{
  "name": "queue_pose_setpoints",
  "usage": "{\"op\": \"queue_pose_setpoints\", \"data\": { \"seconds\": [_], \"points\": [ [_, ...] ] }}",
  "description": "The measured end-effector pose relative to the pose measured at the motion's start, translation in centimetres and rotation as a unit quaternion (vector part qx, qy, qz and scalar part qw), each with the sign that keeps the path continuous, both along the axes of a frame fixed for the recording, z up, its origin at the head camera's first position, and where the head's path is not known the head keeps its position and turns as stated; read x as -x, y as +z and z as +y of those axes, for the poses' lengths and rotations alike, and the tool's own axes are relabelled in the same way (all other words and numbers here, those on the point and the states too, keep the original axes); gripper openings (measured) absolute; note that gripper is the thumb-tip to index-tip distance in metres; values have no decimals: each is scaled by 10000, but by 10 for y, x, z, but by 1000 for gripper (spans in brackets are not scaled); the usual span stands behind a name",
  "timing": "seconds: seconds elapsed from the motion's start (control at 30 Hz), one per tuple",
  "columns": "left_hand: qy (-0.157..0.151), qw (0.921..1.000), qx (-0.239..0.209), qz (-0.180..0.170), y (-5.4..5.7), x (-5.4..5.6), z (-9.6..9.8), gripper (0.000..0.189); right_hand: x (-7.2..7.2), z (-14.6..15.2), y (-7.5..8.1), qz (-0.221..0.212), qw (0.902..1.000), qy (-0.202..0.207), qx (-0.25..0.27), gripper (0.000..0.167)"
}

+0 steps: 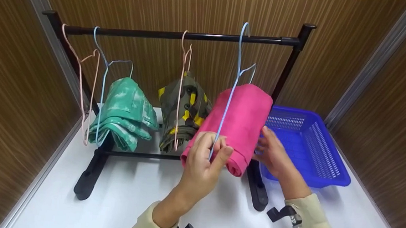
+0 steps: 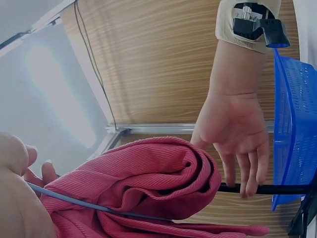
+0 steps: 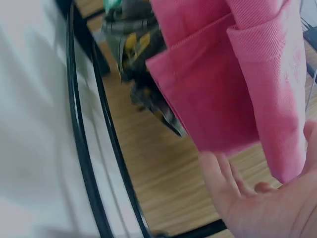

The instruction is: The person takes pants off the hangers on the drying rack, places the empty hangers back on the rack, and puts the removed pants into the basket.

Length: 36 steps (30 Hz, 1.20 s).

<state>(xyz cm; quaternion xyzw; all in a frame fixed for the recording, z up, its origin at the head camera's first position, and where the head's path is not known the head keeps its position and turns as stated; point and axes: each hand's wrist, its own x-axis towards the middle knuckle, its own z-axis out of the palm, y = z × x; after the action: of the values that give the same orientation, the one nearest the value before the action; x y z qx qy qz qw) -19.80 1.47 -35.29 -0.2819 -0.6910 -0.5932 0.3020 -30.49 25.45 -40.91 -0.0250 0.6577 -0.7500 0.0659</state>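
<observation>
A folded pink garment [image 1: 243, 111] hangs over a light-blue wire hanger [image 1: 227, 105] at the right part of the rack. With curled fingers and thumb, my left hand [image 1: 201, 164] holds the near end of that hanger beside the cloth. My right hand [image 1: 275, 153] is at the garment's right side, fingers extended and palm turned toward it. In the right wrist view the fingertips [image 3: 208, 161] come up to the lower edge of the pink cloth; whether they touch it I cannot tell. The left wrist view shows the garment's rolled layers [image 2: 163, 173] end-on.
On the black rack [image 1: 158, 34] also hang a green-and-white garment [image 1: 126, 105], a camouflage garment [image 1: 185, 109] with yellow patches, and a pink wire hanger [image 1: 80, 73] at the far left. A blue plastic basket [image 1: 323, 151] stands right of the rack on the white surface, between wood-grain walls.
</observation>
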Motion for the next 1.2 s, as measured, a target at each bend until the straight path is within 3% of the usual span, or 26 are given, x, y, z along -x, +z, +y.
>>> {"op": "queue_pose_setpoints", "data": {
  "seconds": [0.1,0.2,0.5,0.73,0.93,1.03,1.2],
  "points": [
    [-22,10000,17,59,-1,-2,0,26,-4,-3,-3,-151,9974,545,455,54],
    [-101,9998,20,154,-3,-2,1,29,-7,-6,-3,-190,9923,756,958,49],
    [-116,9992,204,339,-13,4,3,37,-13,-9,10,-515,9764,311,2075,32],
    [66,9980,513,373,-20,7,5,25,-17,-5,31,-88,9753,230,2193,16],
    [297,9913,1251,284,-23,10,2,18,-18,-6,39,209,9686,452,2437,13],
    [4,9906,1364,5,-20,14,0,21,-17,-9,40,184,9711,339,2355,14],
    [-1149,9863,756,-909,-10,23,-3,39,-17,-16,39,59,9792,-1,2028,14]
  ]
}}
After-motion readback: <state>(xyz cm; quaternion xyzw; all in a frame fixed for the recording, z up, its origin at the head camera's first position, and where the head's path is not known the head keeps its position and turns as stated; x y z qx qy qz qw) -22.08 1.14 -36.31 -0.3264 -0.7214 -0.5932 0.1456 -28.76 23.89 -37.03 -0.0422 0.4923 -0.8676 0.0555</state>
